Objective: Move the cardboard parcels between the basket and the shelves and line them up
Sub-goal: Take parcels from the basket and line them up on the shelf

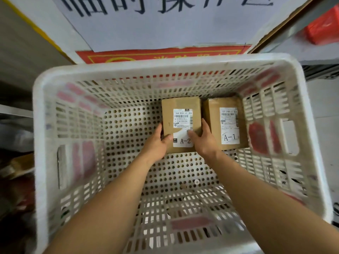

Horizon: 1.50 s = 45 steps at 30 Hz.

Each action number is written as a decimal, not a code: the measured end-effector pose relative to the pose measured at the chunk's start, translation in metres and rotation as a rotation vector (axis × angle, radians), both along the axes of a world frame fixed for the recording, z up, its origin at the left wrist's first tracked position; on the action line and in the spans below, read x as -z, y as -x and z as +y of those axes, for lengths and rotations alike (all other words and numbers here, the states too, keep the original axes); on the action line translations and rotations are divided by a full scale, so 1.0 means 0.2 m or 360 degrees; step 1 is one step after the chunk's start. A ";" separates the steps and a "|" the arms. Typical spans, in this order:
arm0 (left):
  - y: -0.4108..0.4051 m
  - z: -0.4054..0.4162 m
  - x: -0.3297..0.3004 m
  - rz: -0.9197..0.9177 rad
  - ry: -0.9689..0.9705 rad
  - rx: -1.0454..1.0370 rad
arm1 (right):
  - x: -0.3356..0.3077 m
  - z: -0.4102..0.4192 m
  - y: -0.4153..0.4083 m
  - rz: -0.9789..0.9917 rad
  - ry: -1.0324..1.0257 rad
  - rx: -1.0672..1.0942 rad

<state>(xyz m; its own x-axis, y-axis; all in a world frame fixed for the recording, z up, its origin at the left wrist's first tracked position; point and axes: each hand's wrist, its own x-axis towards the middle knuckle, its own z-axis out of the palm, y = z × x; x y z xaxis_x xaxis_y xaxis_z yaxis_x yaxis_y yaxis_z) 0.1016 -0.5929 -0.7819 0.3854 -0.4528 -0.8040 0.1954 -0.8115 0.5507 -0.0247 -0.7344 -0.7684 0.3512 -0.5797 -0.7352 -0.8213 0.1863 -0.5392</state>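
Note:
A big white perforated plastic basket point(55, 83) fills the view. Two cardboard parcels lie side by side on its floor at the far right. The parcel labelled A-2 point(180, 107) is the left one, and both my hands grip it. My left hand point(157, 142) holds its left near corner. My right hand point(202, 140) holds its right near side, thumb on the white label. The parcel labelled A-1 point(227, 123) lies just right of it, against the basket's right wall, with nothing holding it.
The basket floor left of the parcels and toward me holds nothing. Behind the basket a white sign with large black characters point(165, 24) and a red banner point(161, 55) stand. A red object point(322, 28) sits at upper right. Dark clutter lies at the left edge.

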 end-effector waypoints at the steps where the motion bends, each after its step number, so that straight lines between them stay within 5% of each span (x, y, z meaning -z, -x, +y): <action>1: -0.01 0.00 -0.01 0.0022 0.0003 -0.0008 | 0.00 0.00 0.00 -0.0043 -0.0058 0.0054; 17: 0.00 0.41 -0.81 -0.0040 0.0310 -0.0137 | -0.69 0.40 0.08 -0.0548 -0.0491 0.0592; 31: -0.11 0.93 -1.96 -0.0315 0.0757 -0.0170 | -1.89 0.81 -0.02 -0.1056 -0.0387 0.0284; 45: -0.09 1.27 -2.41 -0.0798 0.0753 -0.0706 | -2.38 1.00 -0.28 -0.1329 -0.0362 -0.0373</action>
<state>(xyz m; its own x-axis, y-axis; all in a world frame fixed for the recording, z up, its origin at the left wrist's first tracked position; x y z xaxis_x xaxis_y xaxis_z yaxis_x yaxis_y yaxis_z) 0.1193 -0.3399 -0.2999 0.8713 -0.4220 -0.2506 0.0830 -0.3765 0.9227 0.0314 -0.5353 -0.2927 0.9141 -0.2976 -0.2753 -0.2081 0.2383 -0.9486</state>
